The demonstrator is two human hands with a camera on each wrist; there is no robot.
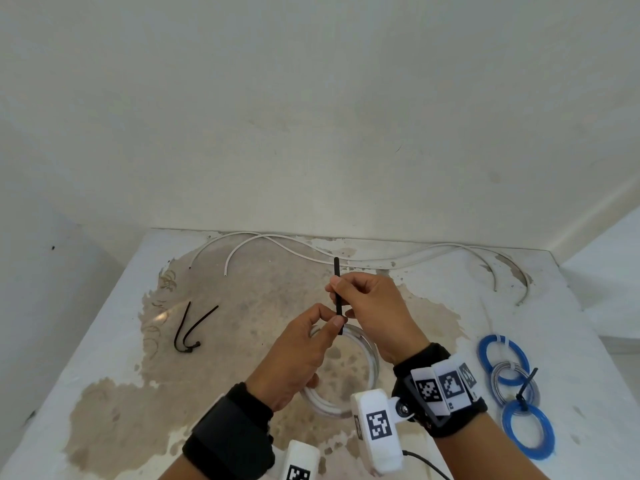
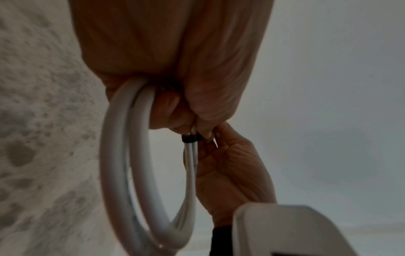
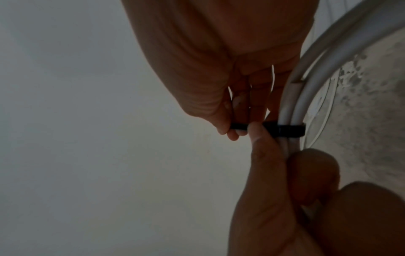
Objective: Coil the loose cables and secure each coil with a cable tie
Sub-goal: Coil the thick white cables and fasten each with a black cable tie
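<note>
A white cable coil (image 1: pixel 363 344) hangs over the middle of the table, held up in my left hand (image 1: pixel 304 344), whose fingers curl round its strands (image 2: pixel 131 121). A black cable tie (image 1: pixel 337 292) is looped round the coil's top (image 3: pixel 287 130). My right hand (image 1: pixel 363 306) pinches the tie's long tail between thumb and fingertips (image 3: pixel 232 131), and the tail's free end sticks up toward the wall. My left thumb (image 3: pixel 260 138) presses beside the tie's head.
Two long loose white cables (image 1: pixel 311 252) lie along the back edge by the wall. Spare black ties (image 1: pixel 188 329) lie at the left. Tied blue coils (image 1: pixel 504 358) and a grey coil (image 1: pixel 516 384) sit at the right. The table's paint is worn brown in the middle.
</note>
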